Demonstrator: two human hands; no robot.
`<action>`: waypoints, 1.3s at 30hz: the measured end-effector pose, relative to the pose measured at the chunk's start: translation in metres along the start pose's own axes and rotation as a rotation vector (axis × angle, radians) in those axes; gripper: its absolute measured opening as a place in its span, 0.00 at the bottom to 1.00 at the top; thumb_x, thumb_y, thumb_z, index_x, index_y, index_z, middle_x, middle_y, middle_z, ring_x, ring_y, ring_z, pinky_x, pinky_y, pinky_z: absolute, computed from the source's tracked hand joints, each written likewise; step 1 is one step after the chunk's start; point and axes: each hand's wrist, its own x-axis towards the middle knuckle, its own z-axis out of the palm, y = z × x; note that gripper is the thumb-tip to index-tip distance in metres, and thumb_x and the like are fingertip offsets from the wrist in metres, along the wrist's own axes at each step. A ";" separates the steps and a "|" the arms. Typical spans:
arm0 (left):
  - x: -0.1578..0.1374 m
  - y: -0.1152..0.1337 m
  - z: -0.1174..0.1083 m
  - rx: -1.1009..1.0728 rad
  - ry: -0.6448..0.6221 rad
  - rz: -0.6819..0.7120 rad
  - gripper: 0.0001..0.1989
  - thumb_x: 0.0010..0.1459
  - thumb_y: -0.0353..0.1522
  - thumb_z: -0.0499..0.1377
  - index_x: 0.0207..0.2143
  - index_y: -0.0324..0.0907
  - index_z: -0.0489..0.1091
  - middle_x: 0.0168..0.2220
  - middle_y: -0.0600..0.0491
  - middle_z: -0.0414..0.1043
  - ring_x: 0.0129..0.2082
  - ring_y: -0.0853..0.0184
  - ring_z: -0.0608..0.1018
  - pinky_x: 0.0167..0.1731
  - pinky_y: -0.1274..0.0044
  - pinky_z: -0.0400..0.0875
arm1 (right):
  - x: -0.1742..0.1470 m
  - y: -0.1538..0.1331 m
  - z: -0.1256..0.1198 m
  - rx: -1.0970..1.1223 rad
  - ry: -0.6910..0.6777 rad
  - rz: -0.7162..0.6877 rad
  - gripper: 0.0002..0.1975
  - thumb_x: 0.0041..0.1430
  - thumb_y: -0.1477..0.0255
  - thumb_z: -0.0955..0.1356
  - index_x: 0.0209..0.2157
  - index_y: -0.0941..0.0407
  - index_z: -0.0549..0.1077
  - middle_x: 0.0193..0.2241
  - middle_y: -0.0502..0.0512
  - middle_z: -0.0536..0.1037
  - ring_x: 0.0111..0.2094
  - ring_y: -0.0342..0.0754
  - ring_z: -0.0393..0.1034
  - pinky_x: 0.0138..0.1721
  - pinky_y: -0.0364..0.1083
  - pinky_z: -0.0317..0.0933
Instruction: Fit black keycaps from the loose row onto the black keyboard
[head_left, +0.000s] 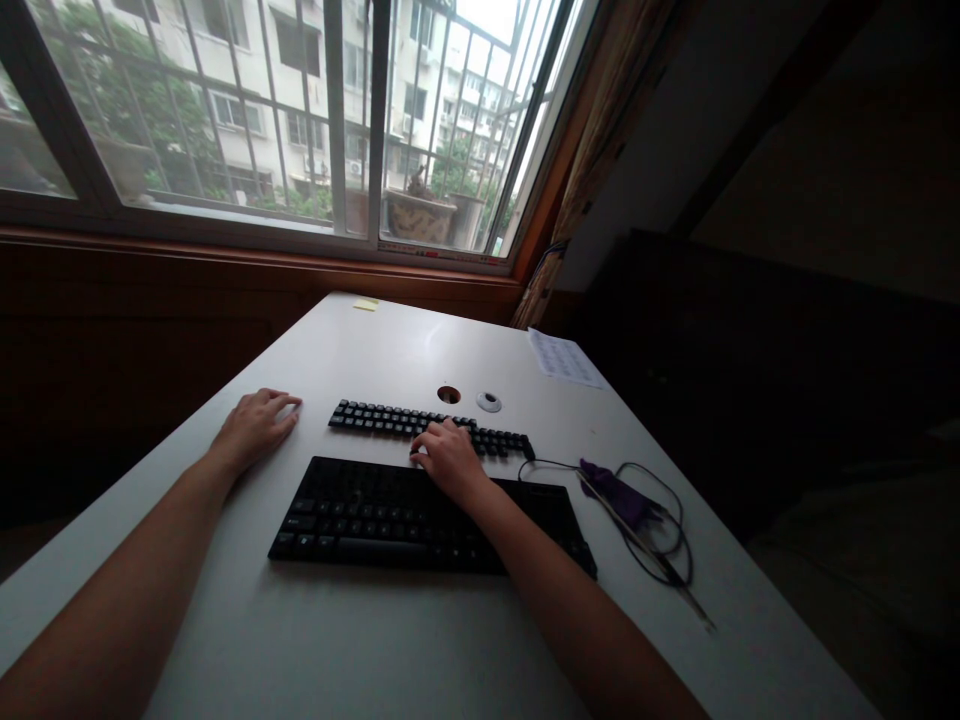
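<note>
A black keyboard (367,530) lies on the white table, with its front rows of keycaps in place and its upper part dark and bare-looking. Just behind it, loose black keycaps (375,418) stand in long rows. My right hand (448,460) reaches over the keyboard to these rows, thumb and fingertips pinched on what looks like a small black keycap, mostly hidden by the fingers. To the left of the rows, my left hand (259,428) rests on the bare tabletop, fingers stretched out and holding nothing.
Right of the keyboard lie a purple cloth (619,495), a looped black cable (686,540) and a thin brush-like stick (686,595). Farther back are a round cable hole (448,395), its white cover (489,402), a printed sheet (564,358) and yellow sticky notes (366,304).
</note>
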 end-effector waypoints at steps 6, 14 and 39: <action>0.001 -0.001 0.001 0.004 -0.006 0.003 0.27 0.65 0.45 0.49 0.56 0.46 0.78 0.58 0.43 0.74 0.57 0.50 0.75 0.61 0.59 0.68 | -0.025 0.000 -0.020 0.279 0.037 0.037 0.02 0.65 0.71 0.76 0.39 0.51 0.84 0.37 0.52 0.79 0.45 0.52 0.70 0.48 0.50 0.61; 0.002 -0.004 0.003 0.000 -0.010 0.012 0.27 0.65 0.45 0.50 0.57 0.45 0.78 0.58 0.41 0.73 0.57 0.49 0.75 0.60 0.58 0.69 | -0.086 -0.003 -0.035 0.469 -0.027 0.093 0.04 0.62 0.75 0.77 0.37 0.52 0.83 0.36 0.52 0.79 0.45 0.51 0.72 0.47 0.48 0.64; 0.003 -0.002 0.000 0.045 -0.025 -0.008 0.28 0.65 0.46 0.50 0.58 0.48 0.77 0.57 0.42 0.73 0.57 0.47 0.75 0.60 0.56 0.68 | -0.110 -0.017 -0.016 0.344 0.126 0.174 0.03 0.66 0.74 0.74 0.39 0.51 0.81 0.38 0.52 0.79 0.45 0.53 0.72 0.48 0.52 0.62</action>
